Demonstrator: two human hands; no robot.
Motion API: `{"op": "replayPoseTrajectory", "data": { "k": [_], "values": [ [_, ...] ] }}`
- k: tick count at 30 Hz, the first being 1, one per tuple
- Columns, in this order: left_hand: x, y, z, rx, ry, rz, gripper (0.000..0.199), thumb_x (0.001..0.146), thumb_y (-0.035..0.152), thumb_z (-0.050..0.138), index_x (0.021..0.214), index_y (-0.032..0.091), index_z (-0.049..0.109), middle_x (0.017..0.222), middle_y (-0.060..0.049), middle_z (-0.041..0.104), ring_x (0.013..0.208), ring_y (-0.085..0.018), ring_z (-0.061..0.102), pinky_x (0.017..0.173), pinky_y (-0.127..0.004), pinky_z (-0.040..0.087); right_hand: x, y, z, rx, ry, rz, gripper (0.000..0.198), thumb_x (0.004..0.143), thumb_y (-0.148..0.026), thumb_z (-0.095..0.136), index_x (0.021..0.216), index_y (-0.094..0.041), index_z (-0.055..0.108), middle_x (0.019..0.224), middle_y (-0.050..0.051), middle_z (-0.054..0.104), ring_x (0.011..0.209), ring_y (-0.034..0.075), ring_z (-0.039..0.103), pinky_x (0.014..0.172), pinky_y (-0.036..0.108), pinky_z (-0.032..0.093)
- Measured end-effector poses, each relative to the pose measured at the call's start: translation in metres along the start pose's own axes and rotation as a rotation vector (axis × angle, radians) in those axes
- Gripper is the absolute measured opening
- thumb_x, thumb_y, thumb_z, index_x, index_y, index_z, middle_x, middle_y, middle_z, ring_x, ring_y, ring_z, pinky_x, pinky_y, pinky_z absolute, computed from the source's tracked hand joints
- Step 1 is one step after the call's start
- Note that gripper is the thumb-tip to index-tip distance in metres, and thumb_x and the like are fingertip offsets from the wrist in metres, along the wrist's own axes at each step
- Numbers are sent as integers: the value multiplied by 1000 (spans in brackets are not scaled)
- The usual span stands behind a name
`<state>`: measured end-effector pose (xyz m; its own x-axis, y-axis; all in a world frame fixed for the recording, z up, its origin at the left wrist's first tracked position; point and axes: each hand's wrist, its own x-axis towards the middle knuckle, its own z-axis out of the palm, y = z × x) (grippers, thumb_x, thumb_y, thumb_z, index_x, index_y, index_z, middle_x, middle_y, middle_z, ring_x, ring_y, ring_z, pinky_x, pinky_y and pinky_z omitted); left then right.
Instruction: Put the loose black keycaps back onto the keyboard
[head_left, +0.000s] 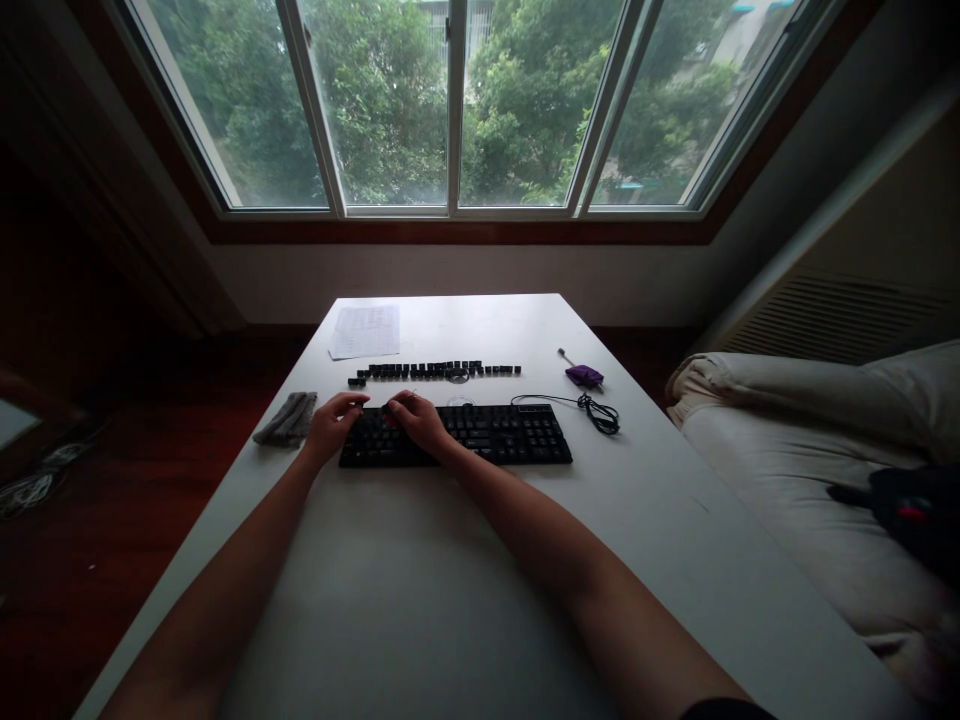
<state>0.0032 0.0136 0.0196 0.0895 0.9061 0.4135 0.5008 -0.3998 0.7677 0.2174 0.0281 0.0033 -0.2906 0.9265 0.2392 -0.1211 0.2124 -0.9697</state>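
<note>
A black keyboard [480, 430] lies across the white table in front of me. At its upper left corner is my left hand [331, 425], with thumb and fingers closed together near the edge. My right hand [418, 420] reaches over the left part of the keyboard, its fingertips pinched around a small dark spot too small to make out. The two hands' fingertips are a short gap apart. Behind the keyboard, loose black keycaps [420, 371] stand in uneven rows. A thin round loop [457, 377] lies among them. My right hand hides some keys.
A grey cloth [289, 418] lies left of my left hand, and printed paper [367, 332] is at the far left of the table [420, 580]. On the right are a coiled black cable [600, 414] and a purple object [584, 376] beside a small brush [565, 356]. A sofa [780, 440] stands alongside.
</note>
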Motion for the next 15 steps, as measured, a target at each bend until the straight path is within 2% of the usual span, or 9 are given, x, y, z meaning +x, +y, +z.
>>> {"op": "replayPoseTrajectory", "data": {
  "k": [5, 12, 15],
  "values": [
    [1, -9, -1, 28, 73, -95, 29, 88, 36, 59, 112, 24, 71, 101, -4, 75, 83, -20, 70, 82, -33, 54, -2, -1, 2, -27, -3, -3, 24, 91, -45, 59, 91, -21, 63, 75, 0, 69, 73, 18, 72, 69, 29, 56],
    [0, -8, 0, -2, 67, -124, 40, 85, 42, 63, 121, 25, 68, 108, -7, 75, 88, -22, 71, 81, -34, 56, -8, -11, 3, -169, -32, -21, 21, 92, -42, 58, 90, -22, 65, 76, 0, 70, 75, 18, 71, 73, 28, 54],
    [4, -8, 2, 27, 87, -136, 41, 85, 43, 63, 121, 25, 69, 103, -6, 77, 88, -22, 71, 82, -35, 56, -10, -16, 4, -232, -37, -33, 20, 93, -40, 58, 91, -22, 66, 76, -1, 71, 75, 17, 70, 74, 27, 53]
  ]
}}
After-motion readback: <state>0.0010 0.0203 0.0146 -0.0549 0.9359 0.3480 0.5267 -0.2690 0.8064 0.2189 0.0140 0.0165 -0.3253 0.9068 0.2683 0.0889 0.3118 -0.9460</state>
